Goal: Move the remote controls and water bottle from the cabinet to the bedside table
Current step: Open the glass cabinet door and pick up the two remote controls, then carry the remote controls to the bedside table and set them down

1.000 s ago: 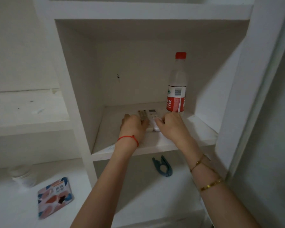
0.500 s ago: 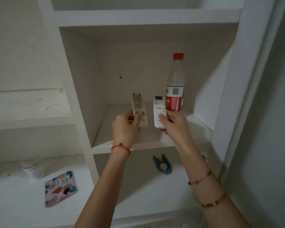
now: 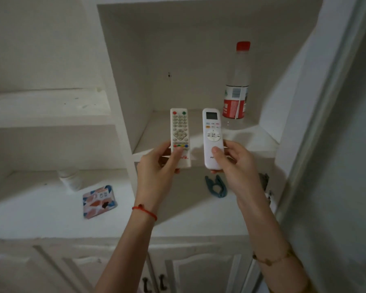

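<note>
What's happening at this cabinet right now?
A person is clearing a cabinet shelf. The left hand holds a button-covered remote, and the right hand holds a remote with a small screen, both in front of the shelf. The water bottle stands upright at the shelf's back right.

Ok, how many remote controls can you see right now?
2. The button-covered remote is in the left hand; the white screen remote is in the right hand. Both are off the cabinet shelf; none visible elsewhere.
</note>
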Demonstrator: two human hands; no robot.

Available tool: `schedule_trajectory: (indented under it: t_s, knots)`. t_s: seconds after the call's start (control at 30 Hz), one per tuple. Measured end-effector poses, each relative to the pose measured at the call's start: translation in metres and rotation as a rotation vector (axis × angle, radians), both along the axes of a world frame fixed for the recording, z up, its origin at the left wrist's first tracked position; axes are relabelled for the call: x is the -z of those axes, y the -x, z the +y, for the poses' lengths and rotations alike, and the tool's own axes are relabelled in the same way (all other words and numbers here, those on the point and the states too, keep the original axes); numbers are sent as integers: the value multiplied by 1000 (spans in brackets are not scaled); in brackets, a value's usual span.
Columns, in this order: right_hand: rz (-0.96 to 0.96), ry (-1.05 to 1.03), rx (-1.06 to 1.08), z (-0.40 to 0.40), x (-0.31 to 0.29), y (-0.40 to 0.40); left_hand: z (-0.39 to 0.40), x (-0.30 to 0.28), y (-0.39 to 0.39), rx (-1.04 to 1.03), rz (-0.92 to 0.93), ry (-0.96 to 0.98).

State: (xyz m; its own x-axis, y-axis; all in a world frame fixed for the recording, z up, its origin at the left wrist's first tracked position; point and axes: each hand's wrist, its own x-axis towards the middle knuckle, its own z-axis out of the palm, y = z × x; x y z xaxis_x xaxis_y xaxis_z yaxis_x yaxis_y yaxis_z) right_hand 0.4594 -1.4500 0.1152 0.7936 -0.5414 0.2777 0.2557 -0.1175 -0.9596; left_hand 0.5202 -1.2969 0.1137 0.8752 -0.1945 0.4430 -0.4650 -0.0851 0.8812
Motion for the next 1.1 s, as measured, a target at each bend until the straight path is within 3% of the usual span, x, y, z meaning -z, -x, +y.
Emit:
schedule_trajectory:
  t_s: [0.43, 1.1]
  knots:
    - [103, -50, -303, 69, 50, 30, 75, 47, 67, -158, 109, 67]
    - [292, 1, -802, 212, 94, 35, 214, 104, 163, -643, 266, 129]
